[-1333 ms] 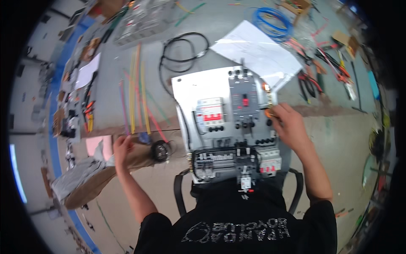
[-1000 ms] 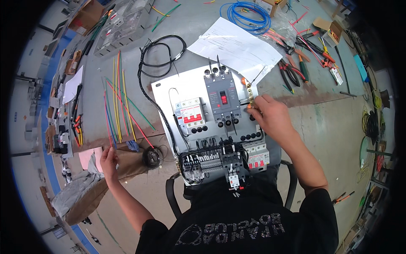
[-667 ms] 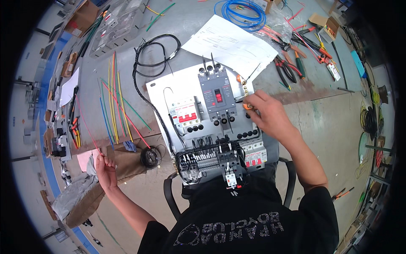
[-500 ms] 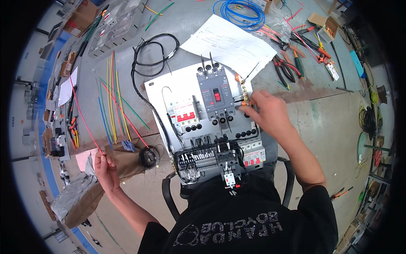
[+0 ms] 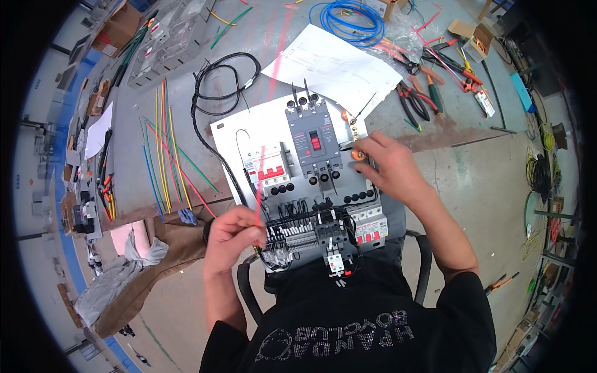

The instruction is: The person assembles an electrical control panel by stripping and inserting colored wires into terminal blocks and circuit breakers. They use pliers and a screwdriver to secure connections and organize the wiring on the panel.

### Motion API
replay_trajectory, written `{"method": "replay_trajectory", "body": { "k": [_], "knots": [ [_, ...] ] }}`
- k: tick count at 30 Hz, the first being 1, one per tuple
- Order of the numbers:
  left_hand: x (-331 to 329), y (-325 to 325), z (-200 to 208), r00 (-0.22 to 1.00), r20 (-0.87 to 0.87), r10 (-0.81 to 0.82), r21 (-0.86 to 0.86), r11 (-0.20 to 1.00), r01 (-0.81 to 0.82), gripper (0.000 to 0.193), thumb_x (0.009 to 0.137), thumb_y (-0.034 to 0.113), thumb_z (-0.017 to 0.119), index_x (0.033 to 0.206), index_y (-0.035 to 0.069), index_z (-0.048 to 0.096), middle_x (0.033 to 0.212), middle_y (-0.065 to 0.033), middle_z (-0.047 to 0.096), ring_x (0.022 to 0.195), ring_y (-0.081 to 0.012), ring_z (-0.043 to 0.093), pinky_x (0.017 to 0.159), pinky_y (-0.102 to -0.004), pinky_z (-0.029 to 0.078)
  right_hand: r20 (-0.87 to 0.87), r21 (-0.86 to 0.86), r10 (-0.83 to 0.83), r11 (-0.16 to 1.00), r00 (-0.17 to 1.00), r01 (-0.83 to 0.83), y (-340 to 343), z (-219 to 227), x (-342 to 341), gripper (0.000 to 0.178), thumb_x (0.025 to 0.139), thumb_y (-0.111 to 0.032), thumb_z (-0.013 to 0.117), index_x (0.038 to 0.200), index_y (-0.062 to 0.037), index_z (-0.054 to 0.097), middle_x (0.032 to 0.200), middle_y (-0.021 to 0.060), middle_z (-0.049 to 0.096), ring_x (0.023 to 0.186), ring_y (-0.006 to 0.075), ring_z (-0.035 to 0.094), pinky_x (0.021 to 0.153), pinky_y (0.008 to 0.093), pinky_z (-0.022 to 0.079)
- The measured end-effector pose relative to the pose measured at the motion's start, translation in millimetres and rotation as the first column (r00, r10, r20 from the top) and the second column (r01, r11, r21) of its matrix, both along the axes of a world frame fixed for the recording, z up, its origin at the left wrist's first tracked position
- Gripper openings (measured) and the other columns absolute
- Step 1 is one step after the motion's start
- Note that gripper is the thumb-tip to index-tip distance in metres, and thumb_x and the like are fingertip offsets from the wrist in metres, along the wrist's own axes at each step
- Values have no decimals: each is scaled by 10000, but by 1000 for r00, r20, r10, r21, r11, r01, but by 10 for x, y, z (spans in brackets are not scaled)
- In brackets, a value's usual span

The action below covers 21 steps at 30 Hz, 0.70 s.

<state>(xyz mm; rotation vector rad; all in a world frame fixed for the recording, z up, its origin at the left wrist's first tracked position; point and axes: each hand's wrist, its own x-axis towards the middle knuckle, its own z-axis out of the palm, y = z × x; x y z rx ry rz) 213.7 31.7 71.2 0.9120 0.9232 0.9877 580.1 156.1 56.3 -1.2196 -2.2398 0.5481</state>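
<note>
My left hand (image 5: 235,239) pinches the lower end of a thin red heat-shrink tube (image 5: 264,158). The tube is smeared by motion and rises across the left part of a white mounting plate (image 5: 227,133). At the plate's right edge, my right hand (image 5: 395,166) has thumb and fingers bent round an orange insulator (image 5: 358,155) at the end of a brass terminal strip (image 5: 355,132). On the plate sit a large grey circuit breaker (image 5: 314,140) with a red switch and a smaller white breaker (image 5: 267,166) with red levers. Wired terminal blocks (image 5: 298,239) and a black contactor (image 5: 333,233) line its near side.
Coloured thin tubes (image 5: 166,149) lie on the grey table left of the plate. A black cable loop (image 5: 239,81), printed papers (image 5: 336,65) and a blue wire coil (image 5: 348,25) lie behind. Pliers (image 5: 413,102) lie at right. A chair arm (image 5: 244,292) is below my left hand.
My left hand has swung right, from beside the table's edge to the plate's near left corner, bringing the red tube along. My right hand stays at the insulator, its thumb slightly shifted.
</note>
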Motion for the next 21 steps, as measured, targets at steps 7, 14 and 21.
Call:
{"method": "replay_trajectory", "body": {
  "k": [7,14,21],
  "knots": [
    [318,61,-16,981,15,-193,-83,978,193,98,1040,26,676,1130,-13,668,911,-65,710,808,-123,675,734,-277,551,163,-24,-101,994,981,106,2,-53,-14,195,904,-157,786,978,-46,644,913,145,644,797,390,683,684,504,544],
    [375,41,-71,970,17,-242,-138,960,242,90,1049,29,670,1129,-10,658,911,-57,704,813,-123,684,741,-282,561,-37,-14,46,999,998,-46,30,-117,33,114,918,-32,709,1026,-55,680,994,139,647,834,391,685,716,494,554],
    [418,57,-103,965,19,-260,-155,953,260,103,1054,55,672,1130,-11,650,904,-60,703,803,-130,680,731,-280,556,-90,-157,-12,988,996,-2,14,-13,50,237,906,-119,779,1112,-54,681,1009,135,658,857,392,685,730,479,554]
  ]
}}
